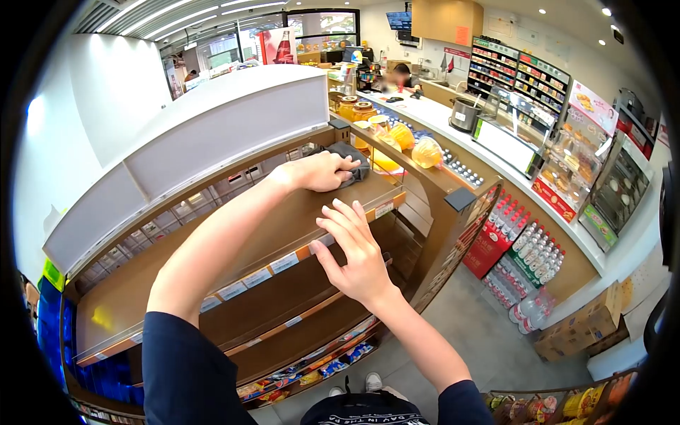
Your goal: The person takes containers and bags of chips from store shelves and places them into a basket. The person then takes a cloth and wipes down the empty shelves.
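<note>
My left hand [322,172] is at the far right end of the brown top shelf [234,237], pressed down on a dark grey cloth [352,164] with its fingers bent over it. Part of the cloth is hidden beneath the hand. My right hand [354,255] hovers by the shelf's front edge, fingers spread and holding nothing. White price labels [285,263] run along that edge.
Lower shelves hold snack bags [336,367]. Past the shelf's end panel [443,234] are bagged yellow goods [401,136] and jars [363,111]. Bottle packs [538,248] and a cardboard box [581,322] stand by the counter [439,134]. A person [400,79] sits behind it.
</note>
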Tool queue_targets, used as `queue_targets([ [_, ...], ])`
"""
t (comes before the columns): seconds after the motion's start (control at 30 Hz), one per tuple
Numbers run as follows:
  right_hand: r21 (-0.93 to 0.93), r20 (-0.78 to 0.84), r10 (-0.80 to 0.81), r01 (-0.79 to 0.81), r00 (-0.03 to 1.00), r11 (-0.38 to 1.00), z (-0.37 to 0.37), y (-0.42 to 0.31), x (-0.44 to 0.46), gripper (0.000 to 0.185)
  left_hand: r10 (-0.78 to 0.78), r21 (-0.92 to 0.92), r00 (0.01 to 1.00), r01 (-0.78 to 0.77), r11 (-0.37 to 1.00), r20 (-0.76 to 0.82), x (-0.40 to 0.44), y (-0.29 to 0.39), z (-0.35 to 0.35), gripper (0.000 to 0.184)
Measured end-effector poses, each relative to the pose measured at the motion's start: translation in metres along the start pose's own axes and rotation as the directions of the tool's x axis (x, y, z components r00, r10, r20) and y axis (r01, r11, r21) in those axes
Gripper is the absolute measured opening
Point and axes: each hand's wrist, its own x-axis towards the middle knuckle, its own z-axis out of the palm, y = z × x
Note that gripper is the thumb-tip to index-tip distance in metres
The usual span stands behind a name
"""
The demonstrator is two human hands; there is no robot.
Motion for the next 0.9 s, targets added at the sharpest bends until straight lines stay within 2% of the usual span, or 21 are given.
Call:
queue_targets([
  [0.07, -0.010, 0.007, -0.002, 0.002, 1.000, 1.000, -0.001, 0.000, 0.000, 0.030, 0.219, -0.059, 0.976, -0.219, 0.974, -0.006, -0.006, -0.004, -0.002, 0.044],
  [0.1, -0.015, 0.011, -0.008, 0.008, 1.000, 1.000, -0.001, 0.001, 0.000, 0.031, 0.273, -0.082, 0.962, -0.273, 0.959, -0.008, -0.011, -0.002, 0.000, 0.046],
  [0.13, -0.019, 0.016, -0.015, 0.015, 1.000, 1.000, -0.002, 0.001, 0.001, 0.032, 0.270, -0.154, 0.962, -0.261, 0.953, 0.043, -0.016, 0.003, 0.000, 0.048],
  [0.2, -0.029, 0.013, -0.022, 0.022, 1.000, 0.999, -0.002, 0.002, 0.000, 0.032, 0.362, -0.158, 0.931, -0.352, 0.923, 0.041, -0.021, 0.000, 0.003, 0.049],
  [0.33, -0.031, 0.001, -0.023, 0.023, 1.000, 0.999, 0.000, 0.001, 0.001, 0.033, 0.388, -0.127, 0.921, -0.388, 0.913, -0.025, -0.011, 0.004, 0.007, 0.050],
  [0.43, -0.039, -0.012, -0.019, 0.019, 1.000, 0.999, 0.003, 0.002, 0.000, 0.033, 0.294, -0.135, 0.947, -0.310, 0.941, -0.128, 0.004, 0.020, 0.014, 0.047],
  [0.47, -0.045, -0.008, -0.027, 0.027, 1.000, 0.999, 0.003, 0.002, 0.000, 0.033, 0.222, -0.154, 0.970, -0.235, 0.960, -0.097, 0.008, 0.023, 0.013, 0.046],
  [0.53, -0.033, -0.023, -0.020, 0.019, 1.000, 0.999, 0.003, 0.001, 0.000, 0.033, 0.298, -0.118, 0.952, -0.304, 0.945, -0.068, 0.008, 0.028, 0.005, 0.044],
  [0.57, -0.032, -0.018, -0.024, 0.024, 1.000, 0.999, 0.004, 0.002, 0.000, 0.033, 0.296, -0.121, 0.952, -0.303, 0.945, -0.074, 0.008, 0.032, 0.003, 0.044],
  [0.63, -0.033, -0.033, -0.030, 0.029, 0.999, 0.999, 0.005, 0.004, -0.002, 0.032, 0.264, -0.187, 0.963, -0.251, 0.950, 0.046, 0.003, 0.047, -0.003, 0.040],
  [0.73, -0.020, -0.052, -0.045, 0.044, 0.998, 0.999, 0.007, 0.006, -0.002, 0.032, 0.301, -0.273, 0.953, -0.289, 0.918, 0.004, 0.008, 0.039, 0.002, 0.032],
  [0.8, -0.017, -0.039, -0.055, 0.054, 0.998, 0.998, 0.004, 0.007, -0.001, 0.031, 0.290, -0.265, 0.957, -0.274, 0.925, 0.023, 0.000, 0.041, -0.004, 0.027],
  [0.87, -0.009, -0.030, -0.055, 0.055, 0.998, 0.998, 0.002, 0.008, -0.002, 0.031, 0.245, -0.226, 0.962, -0.214, 0.950, 0.119, -0.013, 0.044, -0.012, 0.025],
  [0.9, 0.002, -0.016, -0.055, 0.055, 0.998, 0.998, 0.001, 0.008, -0.001, 0.031, 0.302, -0.205, 0.947, -0.276, 0.939, 0.109, -0.016, 0.035, -0.011, 0.025],
])
